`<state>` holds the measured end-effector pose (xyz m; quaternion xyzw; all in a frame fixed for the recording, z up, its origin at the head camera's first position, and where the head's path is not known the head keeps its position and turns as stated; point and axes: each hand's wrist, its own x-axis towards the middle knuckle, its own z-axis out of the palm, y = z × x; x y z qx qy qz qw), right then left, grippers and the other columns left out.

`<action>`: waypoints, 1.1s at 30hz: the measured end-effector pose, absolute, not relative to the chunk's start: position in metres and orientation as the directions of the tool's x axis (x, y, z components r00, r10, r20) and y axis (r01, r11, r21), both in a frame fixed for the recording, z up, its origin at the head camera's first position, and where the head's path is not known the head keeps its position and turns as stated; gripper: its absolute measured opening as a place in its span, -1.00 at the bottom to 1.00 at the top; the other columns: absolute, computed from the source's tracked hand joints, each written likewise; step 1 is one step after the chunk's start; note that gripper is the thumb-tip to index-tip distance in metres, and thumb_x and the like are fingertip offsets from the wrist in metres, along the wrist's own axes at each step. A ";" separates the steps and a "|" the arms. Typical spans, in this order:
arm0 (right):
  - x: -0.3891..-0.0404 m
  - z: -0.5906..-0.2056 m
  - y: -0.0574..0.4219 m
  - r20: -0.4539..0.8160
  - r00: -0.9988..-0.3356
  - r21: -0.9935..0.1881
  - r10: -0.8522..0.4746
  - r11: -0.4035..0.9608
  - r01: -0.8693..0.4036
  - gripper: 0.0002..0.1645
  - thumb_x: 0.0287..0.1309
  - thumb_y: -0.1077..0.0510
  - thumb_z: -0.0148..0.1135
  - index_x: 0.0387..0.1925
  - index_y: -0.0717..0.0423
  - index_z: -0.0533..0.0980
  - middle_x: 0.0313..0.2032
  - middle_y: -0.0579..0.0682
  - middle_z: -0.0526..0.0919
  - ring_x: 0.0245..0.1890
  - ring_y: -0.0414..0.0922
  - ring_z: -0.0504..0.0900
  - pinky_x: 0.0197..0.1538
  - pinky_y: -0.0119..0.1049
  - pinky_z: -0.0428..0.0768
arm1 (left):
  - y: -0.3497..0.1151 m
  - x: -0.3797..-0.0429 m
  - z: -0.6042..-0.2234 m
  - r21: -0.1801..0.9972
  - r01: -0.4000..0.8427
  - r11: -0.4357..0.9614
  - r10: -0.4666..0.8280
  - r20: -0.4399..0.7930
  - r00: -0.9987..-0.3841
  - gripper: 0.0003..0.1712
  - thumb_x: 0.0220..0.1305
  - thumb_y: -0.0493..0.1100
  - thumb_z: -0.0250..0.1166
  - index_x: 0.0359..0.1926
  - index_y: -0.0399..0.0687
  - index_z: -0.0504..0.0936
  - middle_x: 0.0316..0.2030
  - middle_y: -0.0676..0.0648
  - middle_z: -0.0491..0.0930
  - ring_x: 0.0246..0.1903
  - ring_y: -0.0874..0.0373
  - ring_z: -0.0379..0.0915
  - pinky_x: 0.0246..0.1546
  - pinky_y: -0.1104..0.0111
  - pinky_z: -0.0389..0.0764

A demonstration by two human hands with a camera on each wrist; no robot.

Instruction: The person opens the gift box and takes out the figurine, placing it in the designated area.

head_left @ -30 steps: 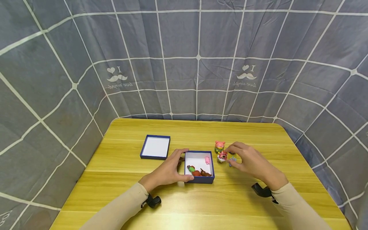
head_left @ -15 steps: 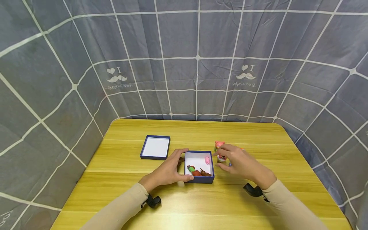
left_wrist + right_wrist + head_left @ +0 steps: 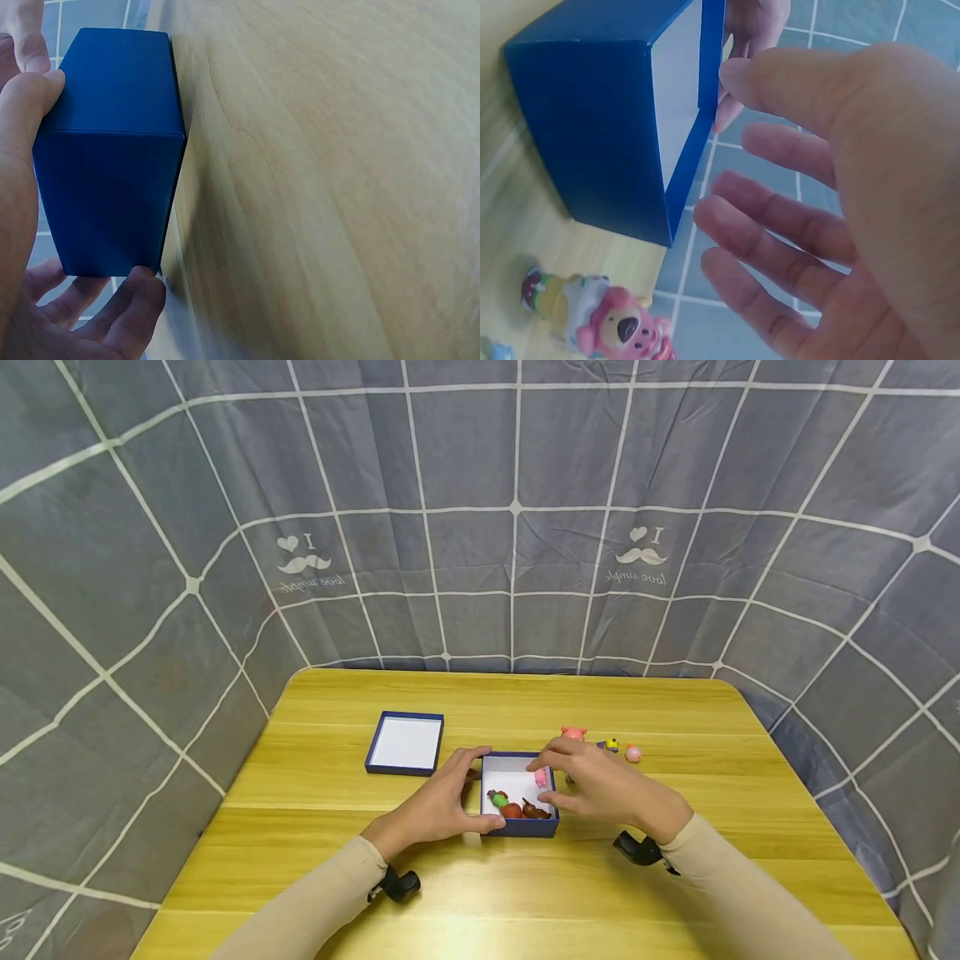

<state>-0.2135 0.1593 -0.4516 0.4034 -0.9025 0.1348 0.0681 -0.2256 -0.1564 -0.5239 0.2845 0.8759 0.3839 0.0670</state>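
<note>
Presently, your left hand (image 3: 438,803) braces the blue box (image 3: 521,829) on the worktop (image 3: 465,897), thumb on the near wall and fingers bent round the far left corner. Your right hand (image 3: 603,783) reaches over the right wall, its fingers parted from the thumb and holding nothing. The pink figure (image 3: 541,778) is inside the box, toward the far right, just beside the right fingertips; whether they touch it cannot be told from these angles.

For a sound pickup, bring thumb and forefinger straight down on either side of the pink figure, with the wrist above the rim so that the wall is not nudged. Hold the left grip steady but light, since a hard squeeze would probably bow the sides. Leave undisturbed the brown piece (image 3: 536,811), the reddish ball (image 3: 512,812) and the green piece (image 3: 498,800), grouped toward the near wall. Raise the catch fully clear of the rim before turning aside: the bear figure (image 3: 622,319) stands near the right wall, and a low sweep of your hand could topple it.
</note>
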 end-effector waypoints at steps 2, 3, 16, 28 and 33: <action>-0.214 -0.451 0.156 0.209 -0.672 -0.201 -0.711 0.641 -0.741 -0.54 0.47 0.02 0.66 0.29 0.04 0.79 0.22 0.06 0.81 0.12 -0.01 0.84 0.17 -0.04 0.86 | -0.156 -0.226 -0.524 0.712 0.446 0.543 0.550 0.100 -0.829 0.39 0.30 0.36 0.73 0.86 -0.02 0.17 0.54 -0.14 0.48 0.45 0.00 0.60 0.53 -0.09 0.66; -0.214 -0.451 0.155 0.197 -0.674 -0.207 -0.711 0.642 -0.738 -0.53 0.48 0.02 0.65 0.30 0.05 0.78 0.23 0.06 0.81 0.12 -0.01 0.84 0.17 -0.04 0.87 | -0.156 -0.226 -0.524 0.711 0.445 0.544 0.549 0.099 -0.830 0.39 0.30 0.36 0.73 0.87 -0.02 0.17 0.55 -0.14 0.48 0.45 0.00 0.60 0.53 -0.09 0.66; -0.220 -0.453 0.141 0.098 -0.696 -0.253 -0.711 0.658 -0.709 -0.53 0.50 0.02 0.63 0.33 0.04 0.78 0.25 0.03 0.80 0.10 -0.01 0.82 0.06 -0.22 0.82 | -0.156 -0.226 -0.523 0.707 0.447 0.548 0.545 0.104 -0.832 0.37 0.32 0.36 0.72 0.87 0.00 0.16 0.56 -0.14 0.47 0.48 -0.02 0.59 0.54 -0.09 0.66; -0.227 -0.455 0.132 0.018 -0.687 -0.272 -0.727 0.657 -0.703 -0.48 0.57 -0.06 0.57 0.41 -0.02 0.75 0.27 0.02 0.79 0.14 0.02 0.78 0.10 -0.13 0.80 | -0.156 -0.226 -0.524 0.709 0.453 0.540 0.550 0.110 -0.828 0.36 0.32 0.35 0.72 0.86 -0.02 0.17 0.58 -0.12 0.47 0.47 0.00 0.59 0.54 -0.08 0.65; -0.231 -0.457 0.129 -0.003 -0.665 -0.297 -0.747 0.635 -0.713 -0.49 0.58 -0.04 0.56 0.41 0.01 0.74 0.22 0.04 0.81 0.06 0.00 0.76 0.03 -0.26 0.71 | -0.156 -0.225 -0.524 0.713 0.450 0.538 0.551 0.106 -0.828 0.36 0.33 0.34 0.72 0.87 0.00 0.17 0.59 -0.11 0.46 0.47 0.00 0.58 0.55 -0.08 0.64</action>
